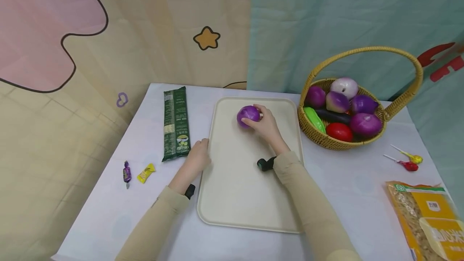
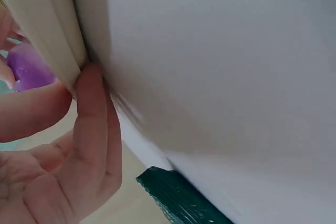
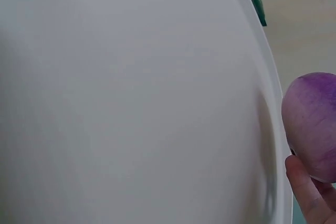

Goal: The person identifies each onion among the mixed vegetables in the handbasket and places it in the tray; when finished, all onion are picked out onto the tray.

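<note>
Over the far part of a beige tray (image 1: pixel 235 188), my right hand (image 1: pixel 267 126) holds a round purple vegetable (image 1: pixel 247 114) between thumb and fingers. Its skin fades from purple to pale pink in the right wrist view, where fingertips (image 3: pixel 299 174) press its underside. My left hand (image 1: pixel 198 158) is at the tray's left edge. The left wrist view has its thumb and fingers pinching the tray rim (image 2: pixel 52 30). Just beyond that hand lies a long dark green packet (image 1: pixel 175 124) with printed labels.
A wicker basket (image 1: pixel 326 142) with a tall handle holds several vegetables at the back right. Two lollipops (image 1: pixel 409 166) and a yellow-orange bag (image 1: pixel 431 216) lie along the right side. Purple (image 1: pixel 127 173) and yellow (image 1: pixel 146 172) wrapped candies are at left. Curtains hang behind the table.
</note>
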Demonstrator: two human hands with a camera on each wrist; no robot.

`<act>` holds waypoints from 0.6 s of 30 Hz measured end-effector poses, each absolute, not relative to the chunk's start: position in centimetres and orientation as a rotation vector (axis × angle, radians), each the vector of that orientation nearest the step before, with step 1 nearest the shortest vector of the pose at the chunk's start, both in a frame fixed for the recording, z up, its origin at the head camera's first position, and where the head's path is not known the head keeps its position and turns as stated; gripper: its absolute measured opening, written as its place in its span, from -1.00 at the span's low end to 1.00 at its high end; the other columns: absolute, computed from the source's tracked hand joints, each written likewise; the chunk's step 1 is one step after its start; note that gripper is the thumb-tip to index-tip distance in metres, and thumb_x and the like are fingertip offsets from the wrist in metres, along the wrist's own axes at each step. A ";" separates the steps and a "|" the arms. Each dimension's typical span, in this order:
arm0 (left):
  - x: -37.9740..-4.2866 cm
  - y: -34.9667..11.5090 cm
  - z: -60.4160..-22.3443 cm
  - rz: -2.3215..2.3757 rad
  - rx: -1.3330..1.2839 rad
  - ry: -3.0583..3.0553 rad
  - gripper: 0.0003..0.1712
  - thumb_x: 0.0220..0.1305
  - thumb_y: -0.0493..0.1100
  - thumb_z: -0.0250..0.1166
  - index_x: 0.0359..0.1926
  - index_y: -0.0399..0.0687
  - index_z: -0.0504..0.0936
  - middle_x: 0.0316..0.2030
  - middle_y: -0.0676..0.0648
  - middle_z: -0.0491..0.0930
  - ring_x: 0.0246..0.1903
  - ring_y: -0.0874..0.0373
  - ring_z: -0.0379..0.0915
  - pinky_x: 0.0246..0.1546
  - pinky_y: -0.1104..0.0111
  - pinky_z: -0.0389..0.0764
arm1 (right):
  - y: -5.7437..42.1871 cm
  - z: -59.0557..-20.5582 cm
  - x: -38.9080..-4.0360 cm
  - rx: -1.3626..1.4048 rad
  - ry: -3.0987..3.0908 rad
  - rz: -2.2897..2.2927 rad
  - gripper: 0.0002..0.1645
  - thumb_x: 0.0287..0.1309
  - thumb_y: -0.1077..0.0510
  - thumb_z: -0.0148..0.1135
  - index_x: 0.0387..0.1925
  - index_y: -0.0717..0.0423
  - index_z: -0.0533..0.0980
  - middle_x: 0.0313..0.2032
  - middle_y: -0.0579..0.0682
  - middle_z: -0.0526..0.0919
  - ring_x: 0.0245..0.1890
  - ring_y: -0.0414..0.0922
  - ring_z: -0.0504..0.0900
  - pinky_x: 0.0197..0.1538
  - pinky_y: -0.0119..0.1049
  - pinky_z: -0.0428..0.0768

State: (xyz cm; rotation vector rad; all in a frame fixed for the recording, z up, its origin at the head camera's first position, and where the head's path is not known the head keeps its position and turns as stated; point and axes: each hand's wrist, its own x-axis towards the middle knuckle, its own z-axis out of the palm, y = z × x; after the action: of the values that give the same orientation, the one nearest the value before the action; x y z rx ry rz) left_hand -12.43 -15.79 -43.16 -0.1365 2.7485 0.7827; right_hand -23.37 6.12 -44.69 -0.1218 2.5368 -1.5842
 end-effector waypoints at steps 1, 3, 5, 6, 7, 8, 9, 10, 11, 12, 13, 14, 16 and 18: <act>-12.1 -16.0 -43.2 0.809 -0.138 2.734 -0.34 0.22 -0.50 0.09 0.36 -0.46 0.23 0.14 -0.47 0.43 0.13 -0.28 0.41 0.14 -0.01 0.51 | 6.0 -44.7 -23.5 -0.122 2.540 -1.589 -0.09 0.10 -0.13 0.41 0.41 -0.01 0.24 0.29 0.16 0.35 0.17 0.12 0.42 0.22 0.02 0.50; -11.4 -16.4 -43.4 0.859 -0.132 2.707 -0.36 0.24 -0.48 0.08 0.37 -0.44 0.23 0.05 -0.42 0.50 0.04 -0.23 0.48 0.03 0.03 0.57 | 5.7 -44.9 -23.9 -0.123 2.540 -1.596 -0.09 0.09 -0.12 0.42 0.40 0.00 0.25 0.30 0.15 0.36 0.17 0.12 0.43 0.22 0.01 0.50; -10.7 -16.9 -43.7 0.905 -0.137 2.680 -0.36 0.26 -0.45 0.11 0.37 -0.41 0.24 -0.05 -0.35 0.55 -0.10 -0.14 0.53 -0.11 0.10 0.60 | 5.4 -45.1 -24.3 -0.122 2.535 -1.606 -0.09 0.09 -0.12 0.43 0.40 0.00 0.26 0.31 0.14 0.37 0.17 0.12 0.44 0.23 0.01 0.50; -10.3 -17.1 -43.8 0.921 -0.136 2.666 -0.36 0.27 -0.44 0.13 0.37 -0.40 0.25 -0.09 -0.32 0.57 -0.16 -0.09 0.54 -0.18 0.14 0.61 | 5.2 -45.3 -24.5 -0.122 2.529 -1.606 -0.09 0.09 -0.11 0.43 0.41 0.00 0.26 0.32 0.14 0.37 0.18 0.13 0.44 0.24 0.01 0.50; -10.0 -17.3 -43.9 0.943 -0.147 2.642 -0.36 0.27 -0.43 0.16 0.37 -0.38 0.25 -0.13 -0.28 0.58 -0.22 -0.04 0.53 -0.24 0.19 0.60 | 5.1 -45.4 -24.8 -0.125 2.521 -1.604 -0.09 0.10 -0.11 0.43 0.41 0.01 0.25 0.32 0.14 0.37 0.19 0.13 0.45 0.24 0.01 0.49; -9.6 -17.5 -44.0 0.961 -0.143 2.629 -0.37 0.27 -0.43 0.17 0.36 -0.38 0.26 -0.16 -0.27 0.58 -0.26 -0.01 0.53 -0.29 0.22 0.59 | 5.0 -45.6 -25.0 -0.124 2.514 -1.601 -0.09 0.10 -0.10 0.42 0.41 0.01 0.24 0.33 0.14 0.37 0.21 0.13 0.44 0.25 0.01 0.49; -9.3 -17.7 -44.1 0.976 -0.150 2.615 -0.37 0.28 -0.42 0.18 0.36 -0.37 0.27 -0.17 -0.25 0.58 -0.28 0.01 0.52 -0.31 0.25 0.59 | 4.8 -45.8 -25.2 -0.121 2.509 -1.595 -0.09 0.11 -0.10 0.42 0.42 0.02 0.24 0.33 0.15 0.37 0.23 0.13 0.44 0.26 0.01 0.48; -9.1 -17.8 -44.2 0.990 -0.151 2.604 -0.38 0.28 -0.42 0.19 0.35 -0.36 0.27 -0.18 -0.24 0.58 -0.30 0.03 0.51 -0.33 0.27 0.58 | 4.7 -45.9 -25.3 -0.116 2.501 -1.592 -0.08 0.12 -0.09 0.41 0.42 0.02 0.23 0.33 0.16 0.36 0.24 0.13 0.43 0.26 0.02 0.48; -8.8 -17.8 -44.2 1.005 -0.156 2.593 -0.39 0.28 -0.41 0.20 0.34 -0.34 0.28 -0.19 -0.23 0.58 -0.31 0.04 0.51 -0.33 0.29 0.58 | 4.7 -46.0 -25.5 -0.110 2.495 -1.586 -0.08 0.12 -0.09 0.41 0.43 0.03 0.22 0.33 0.17 0.36 0.25 0.13 0.42 0.27 0.02 0.47; -8.6 -17.9 -44.3 1.022 -0.156 2.581 -0.39 0.28 -0.41 0.20 0.34 -0.34 0.29 -0.20 -0.22 0.57 -0.32 0.05 0.51 -0.34 0.30 0.59 | 4.6 -46.1 -25.6 -0.102 2.491 -1.576 -0.07 0.12 -0.10 0.41 0.43 0.04 0.21 0.32 0.18 0.35 0.26 0.13 0.41 0.27 0.02 0.47; -8.3 -17.9 -44.3 1.037 -0.159 2.570 -0.39 0.28 -0.41 0.21 0.34 -0.33 0.29 -0.20 -0.22 0.57 -0.32 0.06 0.50 -0.35 0.31 0.59 | 4.5 -46.1 -25.7 -0.096 2.492 -1.566 -0.06 0.12 -0.10 0.41 0.43 0.05 0.20 0.30 0.20 0.36 0.25 0.14 0.41 0.27 0.02 0.46; -8.2 -18.0 -44.2 1.054 -0.156 2.561 -0.39 0.27 -0.42 0.21 0.33 -0.33 0.29 -0.21 -0.21 0.57 -0.33 0.07 0.50 -0.36 0.31 0.60 | 4.5 -46.2 -25.8 -0.089 2.492 -1.558 -0.05 0.12 -0.10 0.41 0.44 0.06 0.18 0.29 0.21 0.35 0.25 0.13 0.41 0.27 0.02 0.46; -7.8 -18.2 -44.2 1.099 -0.167 2.521 -0.38 0.26 -0.42 0.22 0.34 -0.31 0.29 -0.22 -0.20 0.55 -0.34 0.08 0.50 -0.38 0.31 0.63 | 4.5 -46.1 -25.8 -0.075 2.489 -1.545 -0.01 0.11 -0.10 0.42 0.44 0.10 0.16 0.25 0.23 0.35 0.23 0.13 0.41 0.28 0.02 0.46; -7.5 -18.4 -44.2 1.154 -0.187 2.466 -0.38 0.26 -0.44 0.22 0.34 -0.28 0.29 -0.22 -0.20 0.53 -0.34 0.09 0.51 -0.39 0.31 0.65 | 4.6 -45.9 -25.7 -0.078 2.491 -1.524 0.03 0.09 -0.10 0.44 0.45 0.15 0.14 0.24 0.24 0.35 0.23 0.13 0.42 0.29 0.01 0.45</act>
State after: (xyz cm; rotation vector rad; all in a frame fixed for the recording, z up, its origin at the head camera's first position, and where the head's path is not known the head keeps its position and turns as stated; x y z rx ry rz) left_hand -7.50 -18.41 -44.18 -0.1866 2.4663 1.1544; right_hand -25.70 4.55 -45.88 -0.0782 2.4909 -1.5244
